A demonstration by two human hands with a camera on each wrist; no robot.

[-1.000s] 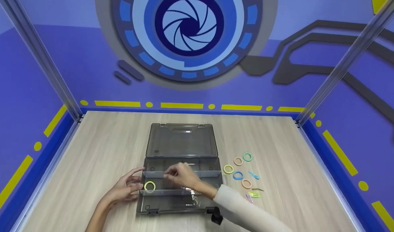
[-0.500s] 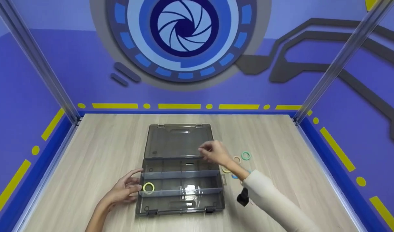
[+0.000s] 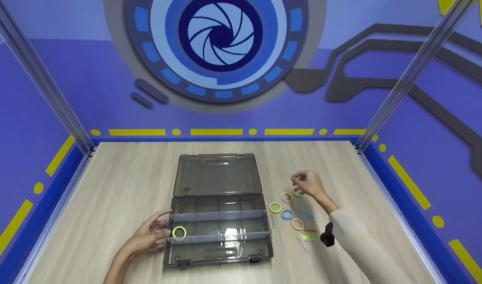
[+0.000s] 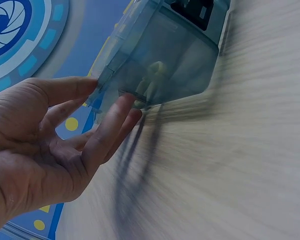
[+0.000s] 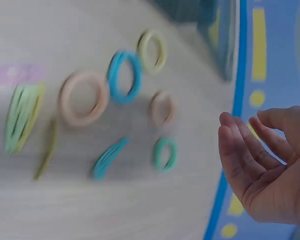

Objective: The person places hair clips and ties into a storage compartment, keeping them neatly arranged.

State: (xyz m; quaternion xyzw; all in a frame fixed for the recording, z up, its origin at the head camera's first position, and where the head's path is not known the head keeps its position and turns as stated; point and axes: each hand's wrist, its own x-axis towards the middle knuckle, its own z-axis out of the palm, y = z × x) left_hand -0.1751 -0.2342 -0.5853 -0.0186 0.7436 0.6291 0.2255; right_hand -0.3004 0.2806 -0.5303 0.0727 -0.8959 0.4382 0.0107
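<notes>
the smoky see-through plastic box (image 3: 219, 253) touches the left hand's (image 3: 145, 236) spread fingers; smooth, pastel rings (image 5: 66, 103) lie near the right hand's (image 3: 310, 184) loosely curved, parted fingers.

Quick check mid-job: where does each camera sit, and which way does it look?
Head: worn on the head, looking forward and down at the open box; left hand and right hand both show.
Left wrist: on that wrist, facing the box's side; left hand shows at left.
Right wrist: on that wrist, facing the blue ring and blue clip; right hand shows at right.
Shared: head and right wrist both show the blue ring.
</notes>
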